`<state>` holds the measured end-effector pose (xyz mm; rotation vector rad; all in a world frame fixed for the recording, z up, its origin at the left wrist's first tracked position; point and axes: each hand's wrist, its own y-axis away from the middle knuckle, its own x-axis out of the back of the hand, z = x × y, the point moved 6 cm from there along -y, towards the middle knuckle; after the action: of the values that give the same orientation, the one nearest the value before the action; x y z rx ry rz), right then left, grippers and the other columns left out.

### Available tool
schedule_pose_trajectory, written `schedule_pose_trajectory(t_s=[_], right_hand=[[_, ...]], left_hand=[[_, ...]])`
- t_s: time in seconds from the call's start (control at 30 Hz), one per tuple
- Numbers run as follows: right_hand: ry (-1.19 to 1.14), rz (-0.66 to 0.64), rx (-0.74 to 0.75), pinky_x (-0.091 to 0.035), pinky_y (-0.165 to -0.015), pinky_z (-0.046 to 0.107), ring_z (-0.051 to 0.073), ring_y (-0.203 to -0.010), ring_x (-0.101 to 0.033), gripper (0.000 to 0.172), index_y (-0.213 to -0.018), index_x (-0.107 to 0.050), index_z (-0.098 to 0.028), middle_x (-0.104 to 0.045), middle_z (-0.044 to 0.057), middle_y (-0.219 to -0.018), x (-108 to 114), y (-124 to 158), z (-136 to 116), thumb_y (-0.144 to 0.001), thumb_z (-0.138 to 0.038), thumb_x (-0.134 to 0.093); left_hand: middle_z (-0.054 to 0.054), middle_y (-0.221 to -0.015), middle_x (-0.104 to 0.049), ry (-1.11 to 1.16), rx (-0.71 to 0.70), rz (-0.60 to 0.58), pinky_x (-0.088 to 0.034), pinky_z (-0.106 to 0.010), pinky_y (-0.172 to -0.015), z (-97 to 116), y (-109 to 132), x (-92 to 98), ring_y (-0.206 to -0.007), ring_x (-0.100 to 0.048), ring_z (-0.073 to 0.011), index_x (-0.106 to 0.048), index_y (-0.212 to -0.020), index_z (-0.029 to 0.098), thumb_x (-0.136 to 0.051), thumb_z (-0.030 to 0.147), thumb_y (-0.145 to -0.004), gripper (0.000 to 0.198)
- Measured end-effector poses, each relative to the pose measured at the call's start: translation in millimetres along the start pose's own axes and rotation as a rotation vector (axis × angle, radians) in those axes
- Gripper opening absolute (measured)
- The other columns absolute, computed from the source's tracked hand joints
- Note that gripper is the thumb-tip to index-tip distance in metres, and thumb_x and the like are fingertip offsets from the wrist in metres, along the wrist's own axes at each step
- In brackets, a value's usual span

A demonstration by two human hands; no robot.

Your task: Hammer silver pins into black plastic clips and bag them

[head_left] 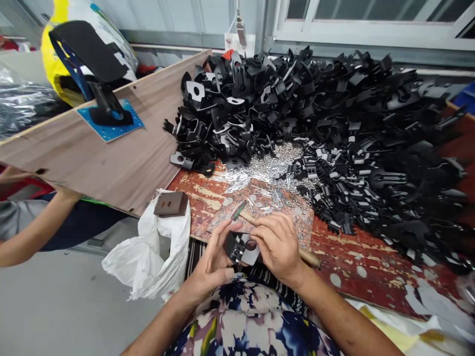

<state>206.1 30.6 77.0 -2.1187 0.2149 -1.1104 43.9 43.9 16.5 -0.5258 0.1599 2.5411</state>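
My left hand (215,262) is wrapped around a black plastic part (233,247) with a round hole and a pale, shiny face, held low in front of my body at the table's edge. The fingers of my right hand (278,244) are pinched together against the right side of that part, beside the hole. Whether a smaller piece sits between those fingertips is hidden. A hammer (309,258) lies on the table under my right hand, its greenish head sticking out beyond the knuckles. Thin metal pins (237,180) lie loose just behind it.
A large heap of black plastic parts (315,94) covers the back and right of the worn red table (334,252). Small silvery pieces (285,153) lie in front. A brown block (170,203) rests on white cloth at left. A wooden board (129,163) carries a phone stand (107,106); another person's arm (44,222) is beneath.
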Motion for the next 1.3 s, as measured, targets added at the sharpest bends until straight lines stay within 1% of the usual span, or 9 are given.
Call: schedule_pose_trajectory(t_s=[0.1,0.17,0.3,0.5,0.57,0.7,0.83,1.1,1.3], right_hand=[[0.005,-0.008,-0.063,-0.041,-0.100,0.044,0.021,-0.101,-0.059,0.014,-0.094,-0.067,-0.024,-0.070,0.004,-0.103,-8,1,3,-0.098,-0.021,-0.054],[0.022,-0.010,-0.076,-0.039,-0.102,0.044,0.021,-0.103,-0.058,0.013,-0.093,-0.066,-0.023,-0.069,0.004,-0.104,-11,2,4,-0.098,-0.021,-0.055],[0.061,0.030,-0.105,-0.036,-0.106,0.046,0.022,-0.105,-0.057,0.012,-0.091,-0.065,-0.023,-0.069,0.004,-0.106,-8,4,5,-0.098,-0.021,-0.055],[0.111,0.094,0.101,-0.030,-0.115,0.049,0.019,-0.097,-0.060,0.014,-0.095,-0.065,-0.024,-0.071,0.001,-0.096,-2,13,-25,-0.096,-0.016,-0.054],[0.046,0.084,0.125,-0.031,-0.118,0.048,0.019,-0.106,-0.061,0.021,-0.108,-0.065,-0.025,-0.070,0.003,-0.109,1,11,-27,-0.096,-0.014,-0.052],[-0.103,0.146,-0.199,-0.047,-0.106,0.044,0.023,-0.125,-0.055,0.045,-0.141,-0.050,-0.022,-0.057,0.012,-0.135,16,2,13,-0.098,-0.014,-0.049],[-0.108,-0.008,-0.233,-0.051,-0.097,0.044,0.023,-0.114,-0.060,0.034,-0.131,-0.062,-0.023,-0.063,0.009,-0.125,6,-2,30,-0.100,-0.017,-0.050],[0.142,0.033,0.036,-0.040,-0.109,0.054,0.024,-0.111,-0.060,0.037,-0.123,-0.066,-0.027,-0.071,0.003,-0.127,-4,4,7,-0.090,-0.011,-0.063],[0.161,0.114,0.067,-0.038,-0.113,0.056,0.023,-0.112,-0.061,0.020,-0.104,-0.067,-0.027,-0.071,0.001,-0.124,-5,3,5,-0.091,-0.014,-0.062]], left_hand=[[-0.009,-0.126,-0.061,-0.033,0.126,0.072,-0.060,-0.035,-0.071,-21,-7,-2.3,-0.075,-0.071,-0.0185,-0.017,-0.152,0.039,-0.081,0.033,-0.078,0.098],[-0.001,-0.100,-0.064,-0.177,0.078,0.247,-0.057,-0.029,-0.060,-20,-15,3.9,-0.061,-0.064,-0.0136,-0.031,-0.142,0.032,-0.078,0.034,-0.080,0.078],[0.004,-0.081,-0.053,-0.559,-0.183,0.427,-0.050,-0.025,-0.060,2,-29,4.1,-0.067,-0.057,-0.0140,-0.051,-0.102,0.024,-0.074,0.028,-0.079,0.033],[0.005,-0.078,-0.055,-0.535,-0.231,0.534,-0.048,-0.024,-0.064,0,-38,11.5,-0.068,-0.055,-0.0135,-0.050,-0.097,0.023,-0.070,0.017,-0.070,0.034],[0.006,-0.076,-0.054,-0.375,-0.160,0.523,-0.049,-0.022,-0.060,-7,-41,15.2,-0.063,-0.055,-0.0120,-0.048,-0.101,0.024,-0.069,0.023,-0.077,0.032],[0.006,-0.074,-0.060,-0.071,0.036,0.432,-0.044,-0.018,-0.040,-19,-43,11.8,-0.049,-0.054,-0.0105,-0.043,-0.111,0.028,-0.075,0.041,-0.080,0.046],[0.006,-0.071,-0.063,0.018,0.075,0.394,-0.044,-0.017,-0.037,-16,-38,4.6,-0.046,-0.055,-0.0105,-0.043,-0.108,0.028,-0.079,0.044,-0.078,0.049],[0.009,-0.069,-0.053,-0.163,0.020,0.452,-0.047,-0.019,-0.039,-15,-33,6.1,-0.047,-0.049,-0.0092,-0.045,-0.101,0.028,-0.079,0.043,-0.077,0.044],[0.006,-0.074,-0.053,-0.541,-0.244,0.489,-0.045,-0.020,-0.055,10,-27,3.6,-0.060,-0.051,-0.0101,-0.054,-0.093,0.022,-0.073,0.028,-0.084,0.022]])
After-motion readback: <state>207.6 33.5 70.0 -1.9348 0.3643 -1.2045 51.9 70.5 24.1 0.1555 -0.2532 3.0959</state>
